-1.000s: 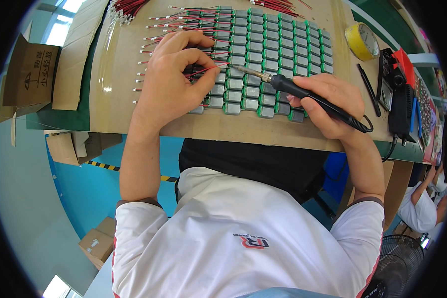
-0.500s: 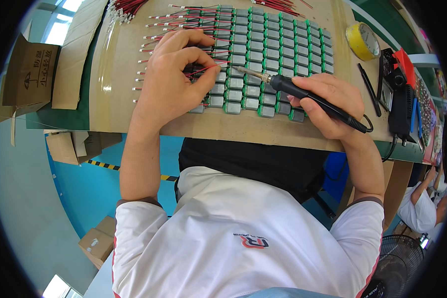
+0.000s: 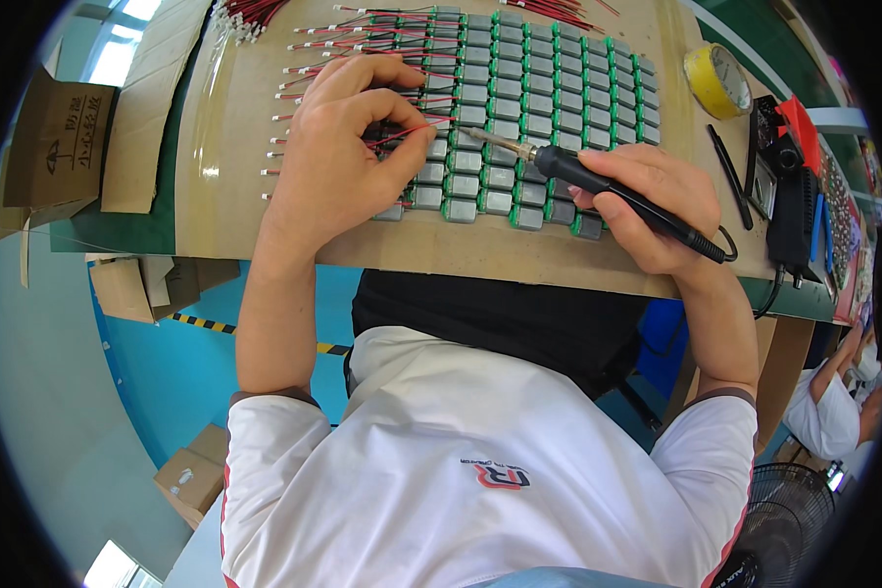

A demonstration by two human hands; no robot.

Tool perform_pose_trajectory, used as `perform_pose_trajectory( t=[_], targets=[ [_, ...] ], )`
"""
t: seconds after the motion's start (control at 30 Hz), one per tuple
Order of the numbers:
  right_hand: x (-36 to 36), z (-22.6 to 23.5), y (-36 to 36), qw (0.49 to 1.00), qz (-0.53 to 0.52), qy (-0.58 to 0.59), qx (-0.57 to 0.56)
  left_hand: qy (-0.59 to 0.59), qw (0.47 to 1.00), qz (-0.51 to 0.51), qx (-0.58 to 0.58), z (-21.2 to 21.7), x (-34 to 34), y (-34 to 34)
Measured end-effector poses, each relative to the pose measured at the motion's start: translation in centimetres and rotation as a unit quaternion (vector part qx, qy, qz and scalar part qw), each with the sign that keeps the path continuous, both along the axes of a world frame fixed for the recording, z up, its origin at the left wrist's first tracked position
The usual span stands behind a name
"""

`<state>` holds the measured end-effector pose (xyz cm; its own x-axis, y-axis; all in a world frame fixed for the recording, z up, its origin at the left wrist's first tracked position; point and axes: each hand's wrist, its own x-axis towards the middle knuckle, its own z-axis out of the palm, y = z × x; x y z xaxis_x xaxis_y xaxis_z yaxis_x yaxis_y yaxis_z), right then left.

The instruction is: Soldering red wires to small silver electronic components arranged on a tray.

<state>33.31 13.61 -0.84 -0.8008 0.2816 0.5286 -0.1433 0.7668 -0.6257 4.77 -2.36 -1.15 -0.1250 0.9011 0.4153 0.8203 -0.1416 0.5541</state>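
Note:
Rows of small grey battery cells with green circuit boards (image 3: 505, 108) cover the middle of the cardboard-topped table. My left hand (image 3: 348, 147) reaches over the left columns, thumb and forefinger pinched on a thin red wire (image 3: 412, 131) whose end lies at one of the boards. A black-handled soldering iron (image 3: 608, 186) is gripped in my right hand (image 3: 666, 201). Its metal tip points left and comes to the board beside the wire's end; whether it touches cannot be made out. Red and black leads with white plugs (image 3: 309, 44) stick out from the left column.
Bundles of red wires (image 3: 250, 18) lie at the far left and far middle. At the right are a yellow tape roll (image 3: 717, 80), a black tweezer-like tool (image 3: 728, 176) and a black soldering station (image 3: 796, 211). An open carton (image 3: 64, 147) stands left. Another person's arm (image 3: 838, 367) shows far right.
Almost nothing differs. Both hands keep their hold on the wire and the soldering iron, with the iron's tip nearly in the same place.

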Motion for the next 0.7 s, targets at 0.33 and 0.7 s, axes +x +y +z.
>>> perform_pose_trajectory(
  t=[0.33,0.7],
  targets=[
    [0.05,0.14,-0.04,1.0,-0.007,0.006,0.0,0.001,1.0,-0.001,-0.002,0.05,-0.02,-0.02],
    [-0.07,0.17,-0.06,1.0,-0.005,0.01,-0.005,-0.007,1.0,-0.002,-0.005,0.0,0.0,-0.05]
  ],
)
